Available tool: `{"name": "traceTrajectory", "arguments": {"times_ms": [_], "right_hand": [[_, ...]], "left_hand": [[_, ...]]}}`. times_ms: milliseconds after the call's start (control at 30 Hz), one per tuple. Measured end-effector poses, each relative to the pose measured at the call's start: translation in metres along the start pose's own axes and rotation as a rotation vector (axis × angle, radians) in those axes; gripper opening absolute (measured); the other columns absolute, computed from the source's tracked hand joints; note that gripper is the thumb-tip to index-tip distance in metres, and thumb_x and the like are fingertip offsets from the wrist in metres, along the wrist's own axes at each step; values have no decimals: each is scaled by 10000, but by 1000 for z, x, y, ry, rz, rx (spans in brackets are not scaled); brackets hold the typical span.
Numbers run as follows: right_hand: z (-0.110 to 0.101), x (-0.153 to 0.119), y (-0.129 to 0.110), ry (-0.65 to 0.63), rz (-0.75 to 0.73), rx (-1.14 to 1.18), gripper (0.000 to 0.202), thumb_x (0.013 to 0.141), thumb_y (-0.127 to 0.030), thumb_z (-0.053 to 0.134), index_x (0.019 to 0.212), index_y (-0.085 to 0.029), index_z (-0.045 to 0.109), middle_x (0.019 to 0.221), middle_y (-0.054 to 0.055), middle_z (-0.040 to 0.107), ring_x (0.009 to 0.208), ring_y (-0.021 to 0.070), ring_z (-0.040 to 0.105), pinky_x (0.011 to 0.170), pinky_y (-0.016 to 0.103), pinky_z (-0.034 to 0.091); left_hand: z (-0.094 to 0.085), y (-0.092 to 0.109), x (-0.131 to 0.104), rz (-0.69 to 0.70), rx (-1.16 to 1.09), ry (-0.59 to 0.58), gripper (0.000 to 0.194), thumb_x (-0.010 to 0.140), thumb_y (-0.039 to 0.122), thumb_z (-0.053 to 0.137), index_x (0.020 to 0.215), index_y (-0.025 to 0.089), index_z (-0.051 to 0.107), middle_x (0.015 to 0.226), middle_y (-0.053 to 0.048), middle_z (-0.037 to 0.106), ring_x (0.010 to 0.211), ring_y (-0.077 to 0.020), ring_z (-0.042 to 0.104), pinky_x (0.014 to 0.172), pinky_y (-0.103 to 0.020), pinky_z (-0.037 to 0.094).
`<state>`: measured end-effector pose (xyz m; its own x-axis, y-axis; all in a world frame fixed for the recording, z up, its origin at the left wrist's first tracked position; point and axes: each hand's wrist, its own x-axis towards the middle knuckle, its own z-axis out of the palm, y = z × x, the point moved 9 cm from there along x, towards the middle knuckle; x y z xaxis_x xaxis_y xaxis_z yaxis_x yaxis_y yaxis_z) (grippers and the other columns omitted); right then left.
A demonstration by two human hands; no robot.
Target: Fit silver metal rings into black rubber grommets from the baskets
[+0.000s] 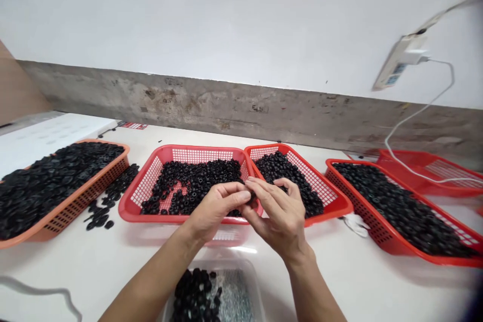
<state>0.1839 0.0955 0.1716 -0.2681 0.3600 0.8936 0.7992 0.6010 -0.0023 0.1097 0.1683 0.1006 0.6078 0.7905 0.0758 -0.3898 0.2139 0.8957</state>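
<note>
My left hand [216, 207] and my right hand [279, 217] meet over the near right corner of the middle red basket [130, 206]. Their fingertips pinch a small black part [252, 198] between them; fingers cover most of it. That basket holds many small black rings [199, 181], with some of its bottom showing. Below my wrists stands a clear plastic box [257, 289]. Black knob-like pieces [194, 297] fill its left side, and thin shiny metal pieces [236, 294] lie on its right.
Right of centre, another red basket [341, 207] holds black parts, and a third [381, 241] stands farther right. An orange basket [56, 224] heaped with flat black pieces is at left, with loose pieces [101, 215] beside it. A white cable [415, 110] hangs from the power strip [392, 65].
</note>
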Motion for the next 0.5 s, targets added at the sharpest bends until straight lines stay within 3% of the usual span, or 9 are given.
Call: {"name": "traceTrajectory", "arguments": {"times_ms": [300, 500], "right_hand": [[9, -5, 1, -31, -25, -3, 316, 919, -218, 651, 1227, -162, 613, 1143, 144, 726, 945, 258, 728, 872, 424, 447], [10, -5, 0, -42, -11, 6, 305, 916, -171, 640, 1220, -162, 615, 1130, 142, 731, 949, 247, 726, 895, 424, 446]], "left_hand": [[-14, -4, 1, 61, -22, 148, 217, 679, 324, 753, 657, 125, 668, 652, -24, 619, 604, -119, 523, 643, -246, 418], [-9, 1, 0, 72, -18, 117, 197, 717, 296, 721, 659, 122, 650, 652, -20, 613, 608, -114, 520, 640, -239, 422]]}}
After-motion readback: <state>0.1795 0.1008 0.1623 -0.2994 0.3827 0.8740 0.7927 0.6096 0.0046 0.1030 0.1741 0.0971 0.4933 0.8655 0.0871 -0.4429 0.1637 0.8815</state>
